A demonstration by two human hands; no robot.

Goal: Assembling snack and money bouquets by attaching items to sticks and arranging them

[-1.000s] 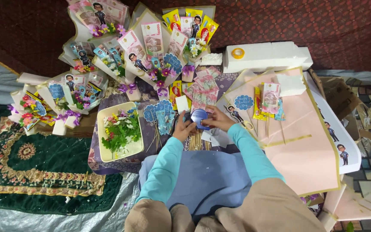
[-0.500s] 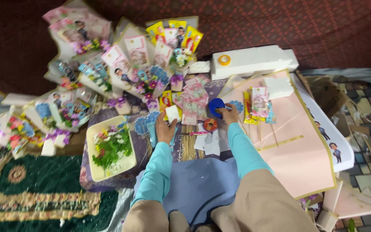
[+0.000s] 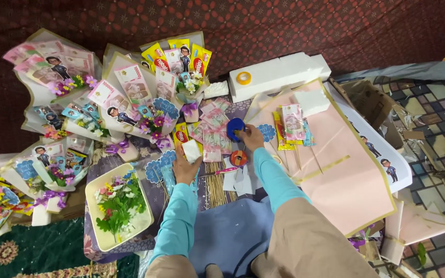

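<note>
My right hand point(image 3: 252, 138) grips a round blue tape dispenser point(image 3: 234, 128) over a pile of pink banknotes point(image 3: 212, 135). My left hand point(image 3: 185, 166) holds a small white foam block point(image 3: 191, 151) just left of that pile. A small orange tape roll point(image 3: 238, 158) lies on the cloth between my hands, beside a pink pen point(image 3: 226, 170). Both sleeves are turquoise. Blue scalloped paper tags on sticks point(image 3: 159, 170) lie left of my left hand.
Several money bouquets point(image 3: 130, 92) wrapped in paper fan out at the back left. A white tray of artificial flowers point(image 3: 118, 206) sits near left. A long white foam slab point(image 3: 279, 74) carries a yellow tape roll point(image 3: 243, 78). Pink wrapping paper point(image 3: 341, 170) spreads right.
My right hand has carried the blue dispenser forward, away from me, onto the banknote pile. My left hand moved left and up, holding the white foam block. The camera tilted.
</note>
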